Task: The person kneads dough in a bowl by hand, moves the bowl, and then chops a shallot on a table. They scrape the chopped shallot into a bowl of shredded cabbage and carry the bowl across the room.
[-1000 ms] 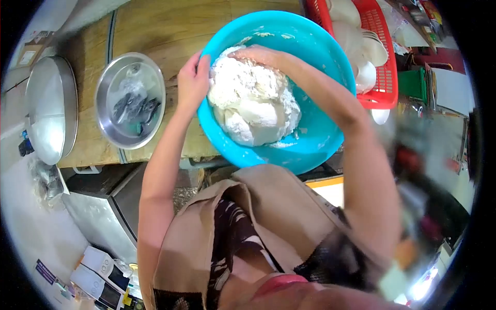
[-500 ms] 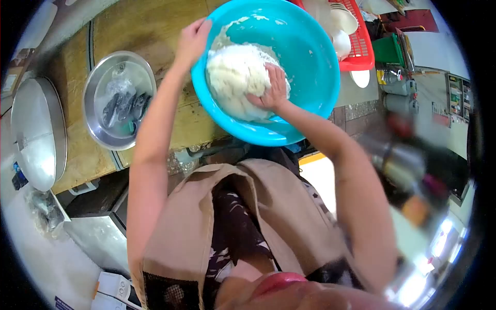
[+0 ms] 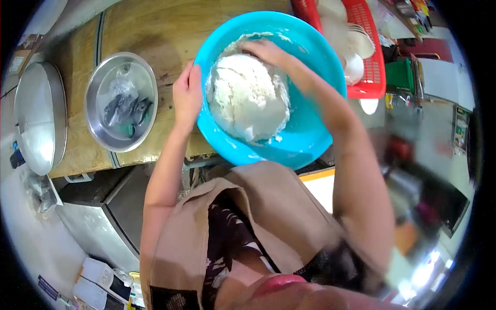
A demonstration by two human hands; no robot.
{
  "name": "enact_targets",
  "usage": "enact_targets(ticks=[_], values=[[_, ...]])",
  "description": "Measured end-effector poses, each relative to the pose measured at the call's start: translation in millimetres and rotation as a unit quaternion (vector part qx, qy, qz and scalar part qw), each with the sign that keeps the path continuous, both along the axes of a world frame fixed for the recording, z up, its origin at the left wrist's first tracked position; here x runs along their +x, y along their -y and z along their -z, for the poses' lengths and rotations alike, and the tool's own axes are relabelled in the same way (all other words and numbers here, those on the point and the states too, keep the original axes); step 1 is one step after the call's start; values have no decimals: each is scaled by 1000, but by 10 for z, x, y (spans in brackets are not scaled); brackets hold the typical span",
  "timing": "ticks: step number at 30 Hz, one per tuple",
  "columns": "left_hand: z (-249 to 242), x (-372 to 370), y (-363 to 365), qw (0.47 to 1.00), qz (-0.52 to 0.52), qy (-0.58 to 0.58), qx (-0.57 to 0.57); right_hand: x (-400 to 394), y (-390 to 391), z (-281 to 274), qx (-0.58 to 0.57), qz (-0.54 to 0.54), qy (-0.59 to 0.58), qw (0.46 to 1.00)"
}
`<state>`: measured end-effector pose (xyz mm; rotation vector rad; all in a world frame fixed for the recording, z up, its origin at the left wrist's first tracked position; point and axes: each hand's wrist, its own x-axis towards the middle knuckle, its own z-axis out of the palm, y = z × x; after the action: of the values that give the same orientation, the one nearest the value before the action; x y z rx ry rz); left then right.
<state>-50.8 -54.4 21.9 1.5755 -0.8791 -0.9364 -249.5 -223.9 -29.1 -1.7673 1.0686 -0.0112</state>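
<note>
Bare hands work at a blue basin (image 3: 316, 121), one at its rim and one inside it. The left hand (image 3: 188, 98) is curled around the basin's left rim, thumb close against the edge, and has hold of it. Its partner, the right hand (image 3: 262, 50), reaches in across the basin from the right, palm down and fingers bent over the far edge of a big pale mass of dough (image 3: 248, 98). The fingertips are hidden there, so how far that hand is closed, and whether it grips any dough, I cannot tell. The dough sits in the left part of the basin, rough and cracked on top and smoother toward the near side; pale smears cling to the wall around it.

Just below the basin is the person's tan apron (image 3: 274, 194), worn over dark patterned clothing. The basin rests on a wooden table (image 3: 150, 26), its near side by the table's edge. Left of it, apart from the left hand, stands a steel bowl (image 3: 92, 116) with clear plastic and dark pieces in it. Farther left a large round metal pan (image 3: 39, 119) stands tilted. Beyond the basin's right rim is a red basket (image 3: 368, 89) of white bowls (image 3: 360, 44), and farther off, a green container (image 3: 399, 76).
</note>
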Motion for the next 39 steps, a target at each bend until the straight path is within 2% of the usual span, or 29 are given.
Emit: enact_targets(ticks=[1,2,4,7,9,10,11,12,13,15,16,17,18,19,20,21,22,23,24,26,27,28,30,31,33,35,36,37,39], values=[[13,24,117,1000,-6,3,7,276,-53,-510,80,79,-88,990],[27,11,209,1000,-17,-20,3,465,130,-435,87,72,-86,990],[129,-117,245,999,-20,-32,9,592,277,-201,38,-157,-143,976],[174,-203,70,998,-36,-40,-27,554,-116,-275,74,-212,-60,973],[87,-120,-41,999,-22,40,-27,655,-463,-471,101,-230,-71,965],[37,-133,-96,999,-17,39,-31,677,-636,-705,134,-236,-87,958],[13,-165,-127,999,-27,31,-22,611,-759,-938,37,-293,-171,940],[6,-186,-138,999,-36,23,-13,476,-888,-845,18,-306,-128,943],[28,-166,-130,999,-31,23,-17,341,-1110,-1183,-43,-316,-150,936],[123,-99,-135,1000,-12,17,-4,-180,-1442,-1188,-257,-345,-75,900],[154,-78,-101,1000,-1,13,-3,-429,-1613,-1170,-253,-337,-82,903],[181,-69,-80,1000,-9,-3,7,-668,-1776,-1126,-321,-269,-13,908],[205,-80,-54,1000,-16,-19,17,-809,-1854,-1015,-385,-197,55,900],[171,-99,-38,999,-12,-26,24,-878,-1875,-808,-381,-195,49,902],[202,-112,-26,999,-11,-28,26,-924,-1899,-547,-443,-212,65,869],[249,-126,-25,1000,-18,7,19,-960,-1918,-324,-502,-228,81,830],[295,-138,-25,999,-24,42,12,-946,-1895,-142,-500,-228,80,832],[323,-90,57,999,-24,41,14,-901,-1852,52,-545,-194,75,812],[331,12,223,996,29,81,11,-838,-1837,162,-588,-160,70,790],[254,92,487,986,110,126,9,-630,-1857,-30,-503,-123,-34,855],[186,142,656,982,133,135,4,-437,-1917,-60,-537,-51,-21,842],[199,200,791,982,129,137,-5,-255,-1978,-152,-474,11,-24,880],[307,285,904,980,174,90,15,-84,-2092,-487,-406,-6,-134,904],[278,302,741,981,162,108,10,-110,-2063,-730,-411,-8,-130,902],[219,222,139,990,100,98,2,-332,-1938,-1159,-286,-47,-3,957],[314,-1,-394,999,-9,39,-11,-445,-1478,-971,-408,-12,-29,912],[356,-85,-500,997,-70,9,-27,-384,-1144,-897,-270,11,-33,962],[230,-138,-531,997,-73,11,-25,-294,-795,-822,-126,34,-38,991],[-82,-174,-438,997,-57,-42,-11,-78,-196,-321,-82,62,3,995]])
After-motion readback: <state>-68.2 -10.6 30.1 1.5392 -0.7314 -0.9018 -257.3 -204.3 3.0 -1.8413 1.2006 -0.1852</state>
